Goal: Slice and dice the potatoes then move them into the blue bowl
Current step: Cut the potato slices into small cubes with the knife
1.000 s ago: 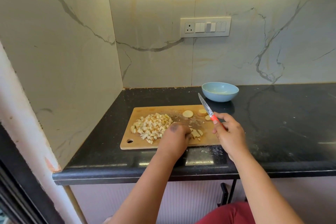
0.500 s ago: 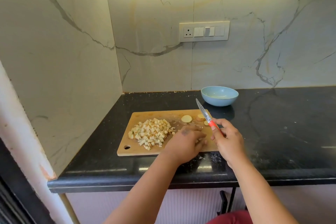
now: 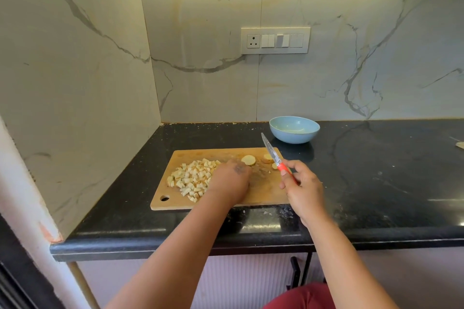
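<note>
Left hand [image 3: 232,183] is down on the rectangular wooden cutting board [image 3: 266,189], palm down, right against the pile of pale diced potato cubes [image 3: 193,178]; whether its fingers curl around anything, I cannot tell. Right hand [image 3: 302,189] grips the red-handled knife [image 3: 275,157], blade angled up and away over the board's far right corner. A round pale potato slice [image 3: 248,160] lies just beyond the left hand, more slices [image 3: 268,157] beside the blade. The round light-blue ceramic bowl [image 3: 294,129] sits on the black stone table [image 3: 376,170], just behind the board. White switch panel [image 3: 275,40] on the marble wall.
</note>
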`<state>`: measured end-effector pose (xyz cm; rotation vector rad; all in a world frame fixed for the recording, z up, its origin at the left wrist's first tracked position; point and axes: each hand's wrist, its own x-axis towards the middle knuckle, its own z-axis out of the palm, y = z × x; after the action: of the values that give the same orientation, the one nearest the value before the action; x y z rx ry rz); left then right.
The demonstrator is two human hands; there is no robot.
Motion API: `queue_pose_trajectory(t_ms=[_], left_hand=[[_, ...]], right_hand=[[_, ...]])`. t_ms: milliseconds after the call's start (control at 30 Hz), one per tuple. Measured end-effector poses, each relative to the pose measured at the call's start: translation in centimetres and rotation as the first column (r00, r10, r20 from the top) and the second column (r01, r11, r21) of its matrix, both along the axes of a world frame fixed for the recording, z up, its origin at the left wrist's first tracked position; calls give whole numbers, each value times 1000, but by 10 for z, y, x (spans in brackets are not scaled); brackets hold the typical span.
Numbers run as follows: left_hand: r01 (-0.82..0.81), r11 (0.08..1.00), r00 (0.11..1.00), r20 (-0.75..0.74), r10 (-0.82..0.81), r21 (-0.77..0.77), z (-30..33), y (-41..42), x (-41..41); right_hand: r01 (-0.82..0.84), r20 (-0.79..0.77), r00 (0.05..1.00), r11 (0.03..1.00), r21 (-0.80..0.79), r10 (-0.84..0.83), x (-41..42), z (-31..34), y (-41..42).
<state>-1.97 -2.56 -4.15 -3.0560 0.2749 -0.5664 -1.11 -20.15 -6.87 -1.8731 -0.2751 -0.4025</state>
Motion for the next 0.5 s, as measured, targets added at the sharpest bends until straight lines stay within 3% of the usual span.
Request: queue_pose_trajectory(t_ms=[233, 500], left_hand=[[-74, 997, 997, -18, 74, -27, 7, 24, 2], [-59, 900, 998, 3, 67, -431, 27, 46, -3]], right_hand=[[5, 5, 1000, 1000, -31, -5, -1, -1, -1], [61, 38, 998, 985, -162, -56, -3, 2, 0]])
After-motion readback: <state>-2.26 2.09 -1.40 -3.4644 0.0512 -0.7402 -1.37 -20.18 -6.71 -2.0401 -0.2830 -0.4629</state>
